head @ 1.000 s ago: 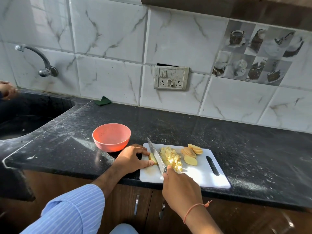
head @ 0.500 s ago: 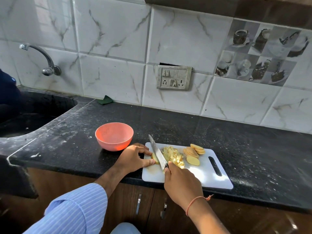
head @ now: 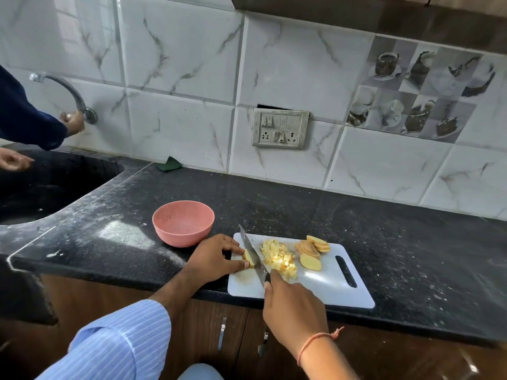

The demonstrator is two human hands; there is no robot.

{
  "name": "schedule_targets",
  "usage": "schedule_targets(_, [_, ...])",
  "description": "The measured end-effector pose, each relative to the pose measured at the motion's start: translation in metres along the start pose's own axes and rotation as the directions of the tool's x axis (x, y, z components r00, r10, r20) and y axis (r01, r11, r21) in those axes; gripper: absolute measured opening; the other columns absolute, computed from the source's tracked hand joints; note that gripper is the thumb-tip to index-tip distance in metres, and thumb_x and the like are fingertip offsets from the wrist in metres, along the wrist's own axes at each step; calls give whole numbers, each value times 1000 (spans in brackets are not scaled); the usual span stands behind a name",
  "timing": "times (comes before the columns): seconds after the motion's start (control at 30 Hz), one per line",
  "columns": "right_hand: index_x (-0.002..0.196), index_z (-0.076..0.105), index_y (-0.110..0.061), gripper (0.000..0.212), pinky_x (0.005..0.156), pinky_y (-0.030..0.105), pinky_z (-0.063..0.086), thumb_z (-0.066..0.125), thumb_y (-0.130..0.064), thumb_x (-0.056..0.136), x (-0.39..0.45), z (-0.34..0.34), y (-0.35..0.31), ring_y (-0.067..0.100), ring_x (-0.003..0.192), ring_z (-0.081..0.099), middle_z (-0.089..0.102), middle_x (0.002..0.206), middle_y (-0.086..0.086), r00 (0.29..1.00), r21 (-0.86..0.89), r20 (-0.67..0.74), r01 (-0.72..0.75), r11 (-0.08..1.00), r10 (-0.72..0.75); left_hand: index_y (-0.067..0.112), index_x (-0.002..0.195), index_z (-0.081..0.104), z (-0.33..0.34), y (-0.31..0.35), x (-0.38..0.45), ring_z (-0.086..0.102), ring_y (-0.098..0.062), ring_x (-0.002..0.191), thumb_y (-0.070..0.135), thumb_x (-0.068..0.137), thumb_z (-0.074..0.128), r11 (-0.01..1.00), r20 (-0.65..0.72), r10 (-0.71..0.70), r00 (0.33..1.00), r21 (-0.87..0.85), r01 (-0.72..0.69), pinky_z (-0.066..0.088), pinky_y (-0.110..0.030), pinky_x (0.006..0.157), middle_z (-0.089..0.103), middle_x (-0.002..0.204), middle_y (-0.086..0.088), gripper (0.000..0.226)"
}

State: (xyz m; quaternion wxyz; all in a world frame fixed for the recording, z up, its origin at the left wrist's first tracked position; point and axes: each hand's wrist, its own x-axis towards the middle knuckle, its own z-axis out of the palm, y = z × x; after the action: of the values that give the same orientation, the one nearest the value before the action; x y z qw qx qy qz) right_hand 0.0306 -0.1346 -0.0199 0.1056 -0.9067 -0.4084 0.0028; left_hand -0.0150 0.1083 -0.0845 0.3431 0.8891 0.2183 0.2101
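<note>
A white cutting board (head: 333, 287) lies at the front edge of the black counter. My left hand (head: 212, 257) pinches a small yellow potato piece (head: 247, 257) at the board's left end. My right hand (head: 293, 307) grips the handle of a knife (head: 253, 256); its blade stands across the board right against that piece. A heap of diced potato (head: 279, 259) lies to the right of the blade. Several potato slices (head: 311, 252) are stacked beyond it.
An empty pink bowl (head: 183, 227) stands left of the board. A black sink (head: 41, 185) fills the far left, with a wall tap (head: 68, 91) above it. Another person's hand (head: 73, 122) is at the tap. A green cloth (head: 169, 163) lies by the wall.
Another person's arm and hand have come in from the left and reached the tap. My hands and the knife stay at the potato piece on the board.
</note>
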Motion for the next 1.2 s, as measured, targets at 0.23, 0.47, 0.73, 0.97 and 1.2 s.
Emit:
schedule_targets(0.23, [157, 37, -30, 49, 81, 38, 57, 29, -47, 111, 4, -4, -4, 20, 104, 67, 71, 112, -4, 999, 79, -6, -41, 996, 41, 39, 106, 82, 1, -2, 1, 62, 8, 110, 60, 69, 92, 1000, -13, 3, 1000, 1, -3, 55, -24, 96, 66, 121, 24, 43])
schedule_targets(0.47, [146, 48, -30, 41, 75, 36, 52, 31, -45, 111, 10, -5, -9, 18, 93, 63, 68, 104, -5, 1000, 48, 5, -15, 999, 15, 38, 105, 82, 1, -1, 1, 62, 11, 106, 59, 69, 93, 1000, 4, -22, 1000, -13, 22, 51, -16, 90, 65, 120, 26, 42])
schedule_targets(0.73, [142, 49, -27, 37, 76, 39, 54, 34, -40, 111, 15, 0, -16, 23, 95, 66, 68, 101, -1, 1000, 40, 1, -7, 999, 6, 40, 104, 82, 1, 0, 2, 63, 7, 103, 62, 69, 92, 998, 3, -51, 999, -21, 52, 48, -12, 82, 64, 116, 26, 43])
schedule_targets(0.97, [158, 34, -24, 48, 69, 34, 45, 38, -38, 112, -3, -3, -6, 23, 100, 69, 72, 111, 3, 1000, -40, 18, 3, 999, -2, 41, 105, 82, 2, -3, 2, 63, 8, 106, 61, 69, 92, 1000, -1, -9, 1000, -4, 9, 53, -17, 90, 66, 118, 27, 42])
schedule_targets(1.2, [149, 47, -25, 42, 74, 34, 42, 32, -40, 113, -2, -12, -6, 22, 108, 66, 71, 117, 0, 1000, 51, 8, -31, 998, 31, 37, 105, 84, 1, -1, 3, 63, 7, 103, 58, 71, 91, 999, -7, -5, 1000, 54, 6, 47, -8, 82, 66, 120, 24, 41])
